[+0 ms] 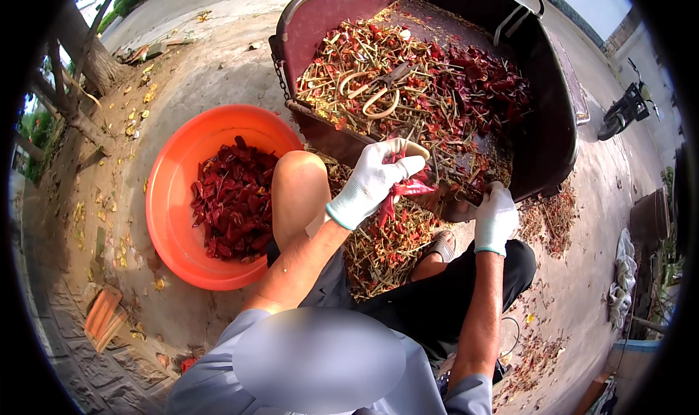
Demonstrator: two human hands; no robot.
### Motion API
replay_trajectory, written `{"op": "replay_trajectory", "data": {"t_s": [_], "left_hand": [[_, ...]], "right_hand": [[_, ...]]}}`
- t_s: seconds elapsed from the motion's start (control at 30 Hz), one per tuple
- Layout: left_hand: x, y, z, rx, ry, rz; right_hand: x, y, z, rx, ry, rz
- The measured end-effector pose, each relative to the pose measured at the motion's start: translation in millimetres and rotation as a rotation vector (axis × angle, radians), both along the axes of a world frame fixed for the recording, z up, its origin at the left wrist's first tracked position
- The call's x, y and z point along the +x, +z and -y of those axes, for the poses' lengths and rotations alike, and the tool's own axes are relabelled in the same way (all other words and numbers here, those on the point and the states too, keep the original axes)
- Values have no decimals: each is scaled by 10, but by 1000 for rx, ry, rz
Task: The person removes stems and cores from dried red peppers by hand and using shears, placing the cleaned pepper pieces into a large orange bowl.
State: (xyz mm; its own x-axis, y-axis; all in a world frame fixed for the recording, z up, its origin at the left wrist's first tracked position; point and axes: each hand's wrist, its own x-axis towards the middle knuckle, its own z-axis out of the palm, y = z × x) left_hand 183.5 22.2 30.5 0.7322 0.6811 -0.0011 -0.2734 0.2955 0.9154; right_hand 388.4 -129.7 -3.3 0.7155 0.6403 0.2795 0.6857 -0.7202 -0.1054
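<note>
Smooth, glossy round orange plastic basin; shiny, wrinkled dark-red chillies; matt white cloth gloves; rough grey concrete ground

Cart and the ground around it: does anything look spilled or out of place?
Yes. Pepper scraps lie spilled on the ground by the cart's near right corner, outside it. The scissors also lie loose on the heap inside, handles apart, where they might get buried.

Head view, one: fisheye, left of a side-by-side pair, head-worn. Station: above and behind the left grip and right grip. Facing: down, slightly forward; upright. Range: near. Coverage: wide, from grey shirt behind the grips to pavement beyond.
</note>
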Motion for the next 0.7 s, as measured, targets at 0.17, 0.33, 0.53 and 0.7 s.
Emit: {"op": "replay_trajectory", "data": {"t_s": [0.17, 0.33, 0.53, 0.7], "left_hand": [[-35, 21, 27, 62, -60, -38], [23, 20, 119, 333, -120, -163], [-10, -74, 199, 290, -93, -149], [-455, 210, 24, 345, 216, -130]], "right_hand": [[27, -25, 93, 429, 97, -277], [-510, 348, 29, 854, 152, -1051], [-1047, 416, -48, 681, 363, -947], [-1074, 506, -61, 649, 466, -1069]]}}
